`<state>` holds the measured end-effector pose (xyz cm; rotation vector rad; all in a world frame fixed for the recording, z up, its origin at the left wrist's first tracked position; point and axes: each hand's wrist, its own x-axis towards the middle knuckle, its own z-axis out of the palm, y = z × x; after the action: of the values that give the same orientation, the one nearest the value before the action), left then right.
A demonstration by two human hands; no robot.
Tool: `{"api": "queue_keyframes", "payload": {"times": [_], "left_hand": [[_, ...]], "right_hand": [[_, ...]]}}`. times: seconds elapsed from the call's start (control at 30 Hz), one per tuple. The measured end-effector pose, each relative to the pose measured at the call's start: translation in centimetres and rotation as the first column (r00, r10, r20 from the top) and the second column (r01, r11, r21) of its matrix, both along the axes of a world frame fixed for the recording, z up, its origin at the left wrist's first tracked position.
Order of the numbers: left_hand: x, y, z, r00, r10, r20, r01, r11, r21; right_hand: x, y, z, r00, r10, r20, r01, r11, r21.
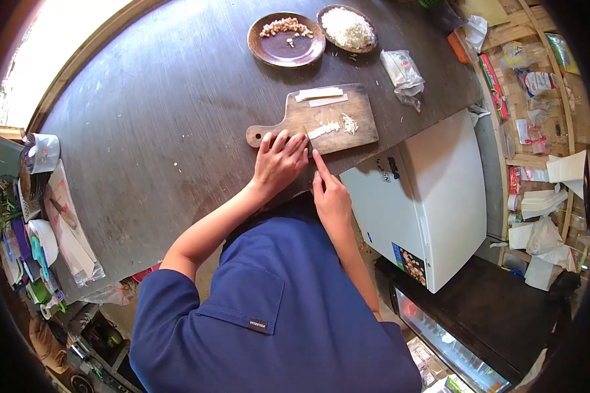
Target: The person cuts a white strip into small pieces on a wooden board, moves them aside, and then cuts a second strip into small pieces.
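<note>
Pale strips [321, 96] lie along the far edge of the cutting board [362, 108], close to the worktop's [177, 118] near edge. The left hand's [278, 164] bent fingers rest on the board, any hold hidden; slipping could bring them under the thinly visible knife [310, 142] in the right hand's [333, 195] curled fingers. Nudging could spill chopped bits [350, 123].

Cutting board [328, 114]: wooden, worn, lying flat, holed handle. Long white strips [320, 96]: overlapping along board's far edge. Cut white pieces [325, 130]: row mid-board (roughly lined up). Sliver pile [350, 124]: loose, beside row, away from board's handle.
</note>
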<state>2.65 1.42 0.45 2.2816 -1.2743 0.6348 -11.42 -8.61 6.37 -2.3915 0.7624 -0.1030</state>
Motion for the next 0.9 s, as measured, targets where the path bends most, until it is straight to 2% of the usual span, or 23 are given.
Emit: {"api": "queue_keyframes", "payload": {"times": [0.13, 0.27, 0.43, 0.67, 0.87, 0.9], "left_hand": [[0.1, 0.1, 0.0, 1.0, 0.0, -0.01, 0.0, 1.0, -0.013], [-0.1, 0.1, -0.2, 1.0, 0.009, 0.029, -0.01, 0.999, 0.053], [-0.3, 0.0, -0.8, 0.998, 0.012, 0.056, -0.014, 0.999, 0.035], [-0.2, 0.1, -1.0, 0.996, 0.031, 0.08, -0.032, 0.999, 0.019], [-0.1, 0.0, -0.6, 0.998, 0.032, 0.061, -0.034, 0.999, 0.023], [-0.1, 0.1, -0.4, 0.999, 0.013, 0.05, -0.012, 1.0, -0.008]], "right_hand": [[-0.3, -0.1, 0.5, 1.0, 0.019, -0.013, -0.019, 1.0, 0.009], [-1.4, 0.2, 0.2, 0.999, 0.014, -0.034, -0.013, 1.0, 0.011], [0.3, -0.2, -0.3, 1.0, 0.016, 0.003, -0.016, 1.0, -0.008], [-1.1, 0.1, 0.4, 1.0, 0.004, 0.001, -0.004, 0.999, 0.041], [0.6, -0.3, 0.1, 0.998, 0.013, 0.057, -0.014, 1.0, 0.023], [0.3, -0.2, 0.4, 1.0, 0.014, 0.025, -0.015, 1.0, 0.027]]}}
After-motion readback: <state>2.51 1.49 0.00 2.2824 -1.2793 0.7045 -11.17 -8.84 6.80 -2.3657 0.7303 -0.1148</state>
